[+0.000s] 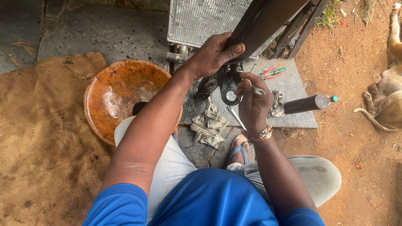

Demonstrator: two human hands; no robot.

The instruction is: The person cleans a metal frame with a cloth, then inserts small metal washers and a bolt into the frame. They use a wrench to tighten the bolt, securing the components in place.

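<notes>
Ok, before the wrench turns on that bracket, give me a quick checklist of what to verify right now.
1. Left hand grips the dark frame: ok.
2. Right hand holds the wrench: ok.
3. Wrench seated on a fastener: cannot tell, fingers hide it.
4. Bracket in view beneath the frame: ok.
5. Pliers lie on the slab nearby: ok.
6. Bottle lies on its side at the slab edge, could roll: not ok.

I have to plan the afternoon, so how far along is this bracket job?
Done: tools are laid out, with pliers on the slab.
In hand: the left hand grips the dark frame while the right hand works a spanner at the black bracket.
Left: the bracket is still attached; how tight cannot be seen.
</notes>
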